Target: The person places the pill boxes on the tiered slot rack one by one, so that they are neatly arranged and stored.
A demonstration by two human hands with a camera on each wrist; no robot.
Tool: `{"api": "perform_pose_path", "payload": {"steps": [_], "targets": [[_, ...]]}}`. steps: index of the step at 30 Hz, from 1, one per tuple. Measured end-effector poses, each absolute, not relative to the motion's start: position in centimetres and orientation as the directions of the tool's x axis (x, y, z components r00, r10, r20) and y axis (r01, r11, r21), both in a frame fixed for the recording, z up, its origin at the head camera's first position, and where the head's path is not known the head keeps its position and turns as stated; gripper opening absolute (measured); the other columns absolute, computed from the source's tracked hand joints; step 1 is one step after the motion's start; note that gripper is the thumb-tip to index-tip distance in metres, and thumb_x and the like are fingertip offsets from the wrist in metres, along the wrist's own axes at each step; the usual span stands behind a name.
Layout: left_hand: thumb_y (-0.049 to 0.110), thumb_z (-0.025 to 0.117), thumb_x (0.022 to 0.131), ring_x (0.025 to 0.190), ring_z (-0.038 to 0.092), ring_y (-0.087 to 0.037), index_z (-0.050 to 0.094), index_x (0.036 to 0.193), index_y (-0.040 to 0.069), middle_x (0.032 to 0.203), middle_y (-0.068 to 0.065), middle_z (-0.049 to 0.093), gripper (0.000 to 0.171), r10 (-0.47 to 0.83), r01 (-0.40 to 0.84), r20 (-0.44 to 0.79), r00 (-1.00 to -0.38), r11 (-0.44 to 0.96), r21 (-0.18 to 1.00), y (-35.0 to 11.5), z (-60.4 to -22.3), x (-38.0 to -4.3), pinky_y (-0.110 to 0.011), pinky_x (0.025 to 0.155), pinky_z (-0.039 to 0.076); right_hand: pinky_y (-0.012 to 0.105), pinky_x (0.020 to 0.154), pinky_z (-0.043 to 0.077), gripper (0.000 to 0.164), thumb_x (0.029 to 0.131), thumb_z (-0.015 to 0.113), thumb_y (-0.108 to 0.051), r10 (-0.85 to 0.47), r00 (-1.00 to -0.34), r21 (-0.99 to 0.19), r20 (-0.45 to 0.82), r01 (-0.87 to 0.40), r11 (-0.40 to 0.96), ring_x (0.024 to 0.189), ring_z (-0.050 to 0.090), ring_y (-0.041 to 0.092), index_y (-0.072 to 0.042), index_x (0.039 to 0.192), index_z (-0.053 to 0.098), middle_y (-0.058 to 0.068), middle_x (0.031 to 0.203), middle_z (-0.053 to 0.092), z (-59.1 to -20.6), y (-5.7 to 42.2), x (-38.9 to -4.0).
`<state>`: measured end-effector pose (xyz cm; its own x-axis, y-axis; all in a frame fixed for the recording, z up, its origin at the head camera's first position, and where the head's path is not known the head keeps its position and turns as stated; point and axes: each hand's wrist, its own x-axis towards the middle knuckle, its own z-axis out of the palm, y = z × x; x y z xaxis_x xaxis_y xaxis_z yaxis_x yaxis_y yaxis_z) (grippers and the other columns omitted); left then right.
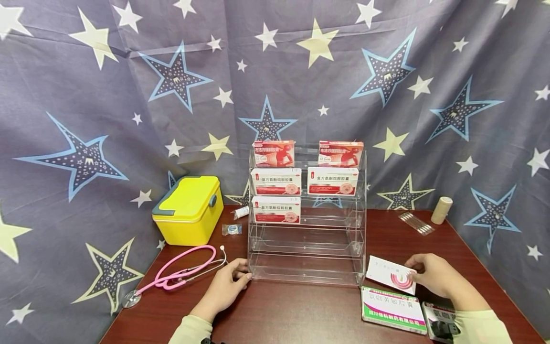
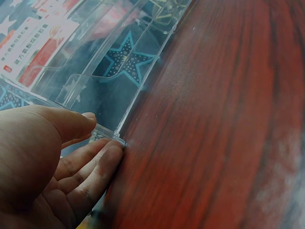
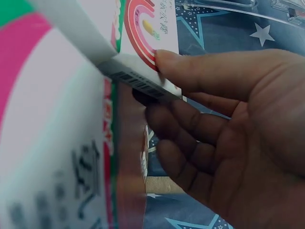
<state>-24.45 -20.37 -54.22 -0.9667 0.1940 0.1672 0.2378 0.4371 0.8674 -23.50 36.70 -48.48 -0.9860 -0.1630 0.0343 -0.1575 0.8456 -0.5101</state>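
Observation:
A clear acrylic display rack stands mid-table with medicine boxes on its upper tiers. My left hand holds the rack's front left corner, thumb and fingers on either side of the edge in the left wrist view. With thumb and fingers, my right hand pinches the right end of a white medicine box marked with a pink-red arc. That box is tilted beside the rack's front right corner. Just below it lies a green-and-white medicine box. Another medicine box is partly hidden by my right wrist.
Red boxes fill spots on the top tier, with white-and-red boxes below. At left are a yellow case, a pink stethoscope and small packets. A bandage roll and cotton swabs lie back right.

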Motion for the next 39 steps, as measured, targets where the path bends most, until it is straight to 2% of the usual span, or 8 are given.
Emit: {"api": "perform_pose_path", "payload": {"steps": [5,11,14,18,24,31,36,39], "targets": [[0.003,0.072,0.098,0.088,0.073,-0.021,0.065,0.128,0.004,0.106,-0.009,0.071,0.031,0.194,0.241,0.171,-0.966,0.436,0.867,-20.4,-54.3,-24.5,-0.028,0.07,0.062,0.039,0.07,0.052,0.012,0.087,0.08,-0.006,-0.13,-0.989,-0.51,0.065,-0.145,0.848,0.08,0.062,0.016,-0.005,0.098,0.075,0.0,0.087,0.07,-48.0,37.1,-23.5],[0.004,0.072,0.098,0.089,0.073,-0.022,0.064,0.128,0.003,0.106,-0.01,0.071,0.031,0.196,0.239,0.168,-0.966,0.435,0.868,-20.4,-54.3,-24.5,-0.027,0.07,0.062,0.034,0.064,0.051,0.012,0.091,0.081,-0.013,-0.062,-0.974,-0.494,0.218,-0.165,0.854,0.076,0.064,0.015,-0.005,0.098,0.076,0.001,0.084,0.073,-46.7,38.0,-23.0],[0.004,0.072,0.098,0.089,0.073,-0.021,0.064,0.128,0.002,0.106,-0.01,0.071,0.031,0.198,0.242,0.171,-0.965,0.433,0.868,-20.4,-54.3,-24.5,-0.027,0.07,0.062,0.031,0.059,0.047,0.015,0.095,0.079,-0.019,-0.005,-0.944,-0.478,0.329,-0.171,0.861,0.071,0.061,0.011,-0.006,0.101,0.076,0.002,0.082,0.073,-45.1,38.5,-22.6],[0.004,0.072,0.098,0.089,0.073,-0.021,0.064,0.128,0.002,0.106,-0.01,0.071,0.031,0.198,0.243,0.171,-0.965,0.431,0.869,-20.4,-54.3,-24.5,-0.027,0.07,0.062,0.022,0.058,0.044,0.016,0.095,0.078,-0.018,0.077,-0.864,-0.491,0.497,-0.207,0.846,0.07,0.057,-0.005,-0.006,0.105,0.076,0.008,0.085,0.075,-41.7,38.5,-22.0],[0.005,0.073,0.098,0.089,0.073,-0.02,0.065,0.128,0.002,0.106,-0.009,0.071,0.031,0.199,0.24,0.168,-0.966,0.435,0.868,-20.4,-54.3,-24.5,-0.027,0.07,0.062,0.005,0.06,0.042,0.021,0.091,0.082,-0.012,0.183,-0.733,-0.548,0.655,-0.294,0.784,0.07,0.055,-0.019,-0.004,0.11,0.078,-0.02,0.089,0.067,-35.9,36.0,-21.9],[0.004,0.072,0.098,0.09,0.073,-0.023,0.064,0.128,0.001,0.106,-0.01,0.071,0.031,0.199,0.248,0.177,-0.964,0.426,0.87,-20.3,-54.1,-24.4,-0.028,0.07,0.062,0.003,0.066,0.042,0.017,0.089,0.084,-0.008,0.056,-0.658,-0.446,0.751,-0.444,0.777,0.073,0.055,-0.015,-0.007,0.106,0.08,0.003,0.094,0.069,-32.2,30.5,-24.3],[0.004,0.072,0.098,0.091,0.073,-0.023,0.064,0.128,0.002,0.106,-0.009,0.071,0.03,0.196,0.246,0.176,-0.965,0.429,0.869,-20.3,-54.2,-24.5,-0.028,0.07,0.062,0.005,0.065,0.044,0.016,0.087,0.086,-0.005,-0.054,-0.641,-0.375,0.765,-0.513,0.772,0.074,0.062,0.0,-0.007,0.101,0.078,0.002,0.09,0.069,-32.1,27.1,-26.6],[0.005,0.072,0.098,0.091,0.073,-0.022,0.065,0.128,0.003,0.107,-0.008,0.07,0.031,0.195,0.245,0.175,-0.965,0.429,0.869,-20.3,-54.2,-24.5,-0.028,0.07,0.062,0.013,0.065,0.047,0.016,0.086,0.086,-0.002,-0.111,-0.635,-0.334,0.765,-0.538,0.774,0.073,0.065,0.011,-0.008,0.098,0.076,0.0,0.089,0.069,-32.5,25.7,-27.6]]}}
